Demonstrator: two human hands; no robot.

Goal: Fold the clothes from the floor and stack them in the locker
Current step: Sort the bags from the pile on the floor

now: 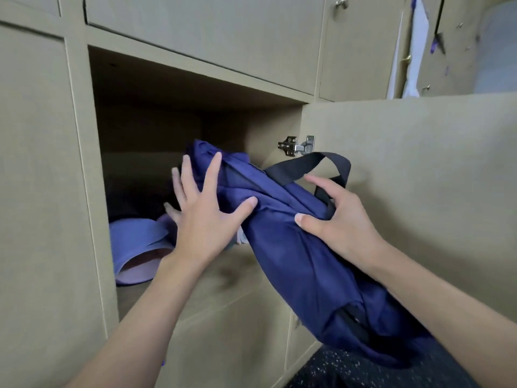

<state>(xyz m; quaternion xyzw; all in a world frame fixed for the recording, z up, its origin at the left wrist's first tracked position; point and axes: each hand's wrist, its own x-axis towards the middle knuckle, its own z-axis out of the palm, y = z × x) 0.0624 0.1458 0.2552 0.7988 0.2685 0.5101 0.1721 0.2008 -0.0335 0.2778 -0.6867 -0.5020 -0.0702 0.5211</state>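
Risk now — blue bundle (293, 261) hangs half out of locker (223, 278); left hand (204, 222) fingers (212, 169) flat, pressing; right hand (344, 222) fingers clenching it — slip means unfolding.

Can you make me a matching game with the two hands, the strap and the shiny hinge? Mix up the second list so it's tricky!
Things:
1. left hand
2. right hand
3. black strap
4. metal hinge

What each one is doing:
a. joins the open door to the locker
b. lies on the blue bag with fingers spread
c. loops up above the bag
d. grips a bunch of the bag's fabric

Pairs: 1-b, 2-d, 3-c, 4-a
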